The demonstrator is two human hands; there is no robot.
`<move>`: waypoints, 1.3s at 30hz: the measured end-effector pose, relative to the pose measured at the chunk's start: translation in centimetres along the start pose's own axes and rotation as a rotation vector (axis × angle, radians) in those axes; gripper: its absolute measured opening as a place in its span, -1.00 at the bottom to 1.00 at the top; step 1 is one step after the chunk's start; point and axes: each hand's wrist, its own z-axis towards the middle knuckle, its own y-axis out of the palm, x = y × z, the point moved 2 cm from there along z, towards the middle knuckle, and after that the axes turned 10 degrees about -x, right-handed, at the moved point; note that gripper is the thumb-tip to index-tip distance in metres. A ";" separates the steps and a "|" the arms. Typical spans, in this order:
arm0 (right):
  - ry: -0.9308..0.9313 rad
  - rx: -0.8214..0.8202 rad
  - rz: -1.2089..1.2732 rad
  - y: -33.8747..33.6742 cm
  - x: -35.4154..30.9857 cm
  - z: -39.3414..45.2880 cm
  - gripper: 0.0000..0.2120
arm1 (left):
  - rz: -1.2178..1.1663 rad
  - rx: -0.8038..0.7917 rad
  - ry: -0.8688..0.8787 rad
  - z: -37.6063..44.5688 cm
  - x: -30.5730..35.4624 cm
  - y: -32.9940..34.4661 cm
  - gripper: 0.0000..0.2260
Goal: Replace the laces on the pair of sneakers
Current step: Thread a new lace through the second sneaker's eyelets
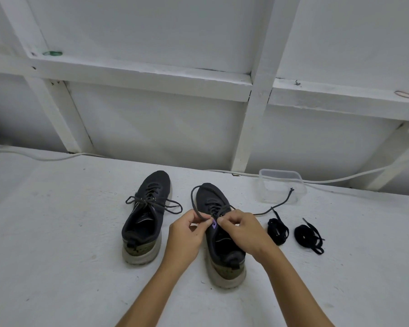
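Two dark sneakers stand side by side on a white surface (pixel 57 232), toes pointing toward the top of the frame. The left sneaker (pixel 143 218), at centre left, is laced and tied in a bow whose loops spread out to both sides. The right sneaker (pixel 222 234), at centre, is partly unlaced, with a purple tab (pixel 214 224) showing on its tongue.

Both hands work over the right sneaker's eyelets. The left hand (pixel 187 237) pinches the old lace (pixel 194 199) between thumb and forefinger; its grip is closed on the strand, which rises from the fingers in a loop curving around the left side of the toe. The right hand (pixel 243 230) has its fingers curled tightly at the eyelets, and it seems to be pinching the same lace there, though the contact point is small and partly hidden. From under this hand the other end of the lace trails to the right across the surface, its tip lying against a clear plastic container (pixel 281 185) in the right middle of the frame.

Two bundles of black laces lie to the right of the hands, near each other but apart: the nearer bundle (pixel 278 228) just beside the right wrist, the farther bundle (pixel 308 236) to its right.

A white cable (pixel 57 158) runs along the back edge of the surface, below a white framed wall (pixel 151 114).
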 end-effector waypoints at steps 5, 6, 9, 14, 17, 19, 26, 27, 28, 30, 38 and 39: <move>-0.002 0.013 0.022 0.3 -0.3 -0.3 -0.80 | 0.075 0.010 0.054 -0.7 0.1 0.2 -0.82; -0.003 0.008 0.023 0.3 -0.4 -0.3 -0.79 | 0.081 0.025 0.055 -0.8 0.1 0.4 -0.82; -0.007 -0.034 0.099 0.0 -0.3 -0.6 -0.80 | 0.115 0.059 0.074 -0.9 0.2 0.6 -0.87; -0.118 0.009 -0.142 -0.1 -0.7 -0.8 -0.77 | 0.216 -0.052 0.089 -0.9 -0.2 -0.2 -0.83; -0.140 0.082 -0.302 -0.1 -1.1 -0.7 -0.83 | 0.169 -0.142 0.084 -1.1 0.1 -0.4 -0.90; -0.175 0.085 -0.361 -0.1 -1.4 -0.8 -0.87 | 0.178 -0.155 0.080 -1.3 0.4 -0.2 -0.91; -0.191 0.064 0.092 -1.4 -1.8 -1.2 -0.87 | 0.350 0.106 0.028 -0.8 0.8 0.0 -0.88; -0.187 0.067 0.281 -1.6 -1.7 -1.3 -0.86 | 0.347 0.101 0.026 -0.8 0.7 -0.1 -0.87; -0.190 0.078 0.461 -1.9 -1.6 -1.5 -0.84 | 0.338 0.090 0.025 -0.9 0.6 -0.2 -0.87; -0.187 0.135 0.717 -2.6 -1.5 -1.7 -0.81 | 0.312 0.071 -0.010 -1.0 0.5 -0.7 -0.86; -0.159 0.107 0.608 -3.7 -2.6 -1.4 -0.79 | 0.385 -0.320 -0.378 0.1 3.5 -0.8 -0.65; -0.148 0.102 0.595 -3.6 -2.9 -1.3 -0.79 | 0.451 -0.329 -0.381 0.0 3.9 0.0 -0.57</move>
